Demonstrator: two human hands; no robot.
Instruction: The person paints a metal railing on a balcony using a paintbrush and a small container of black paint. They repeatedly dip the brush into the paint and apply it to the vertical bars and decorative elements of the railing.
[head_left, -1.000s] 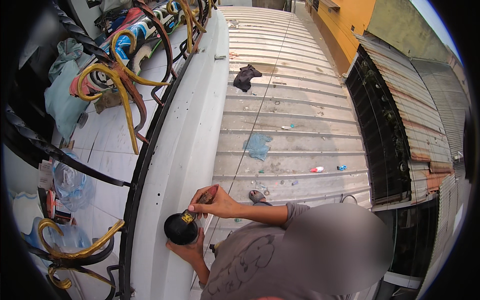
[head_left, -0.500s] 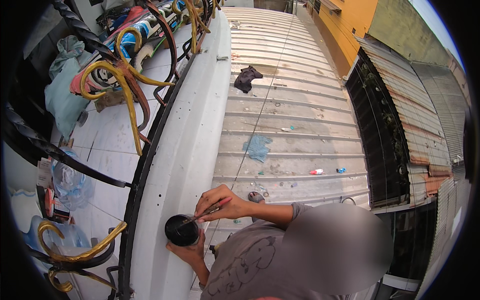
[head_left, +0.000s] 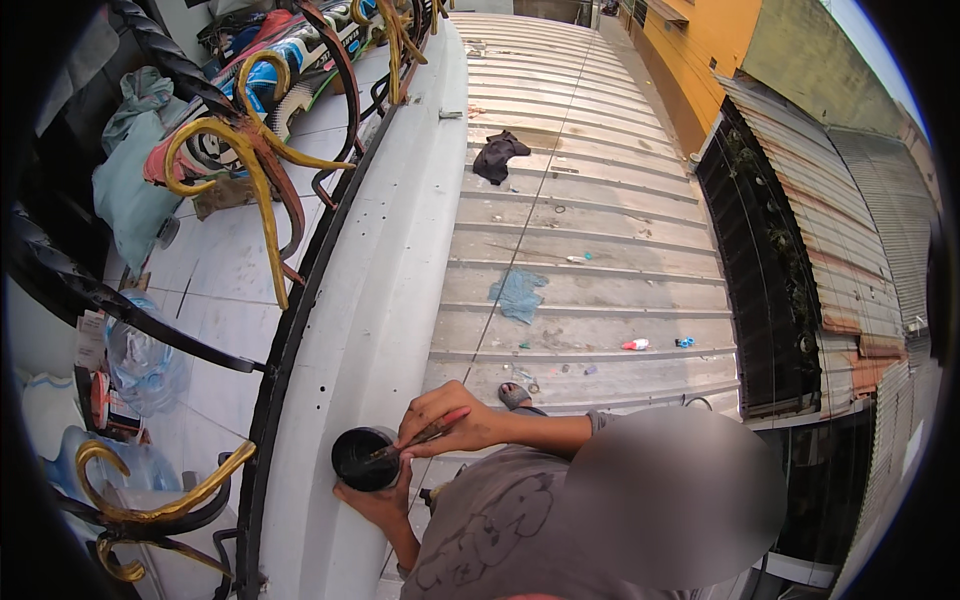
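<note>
My left hand (head_left: 383, 508) is wrapped round the near side of a round can of black paint (head_left: 362, 459), resting on the white ledge (head_left: 352, 330). Pinched in the fingers of my right hand (head_left: 448, 420) is a paintbrush (head_left: 440, 425) with a red handle. Its bristle end slants down over the can's right rim into the mouth, and dark paint coats the inside. The two hands are close together at that rim. Part of the left hand's fingers is hidden behind the can.
Along the left runs a black iron railing (head_left: 300, 310) with gold-painted scrolls (head_left: 262, 200). Behind it are bags and a clear plastic bottle (head_left: 145, 350) on white tiles. Right of the ledge lies a ribbed metal roof (head_left: 600, 290) with a dark cloth (head_left: 497, 157), a blue plastic bag (head_left: 520, 293) and small litter.
The brush and my right hand have shifted slightly, with the bristle end lower in view across the can's mouth. My left hand keeps its hold on the can.
</note>
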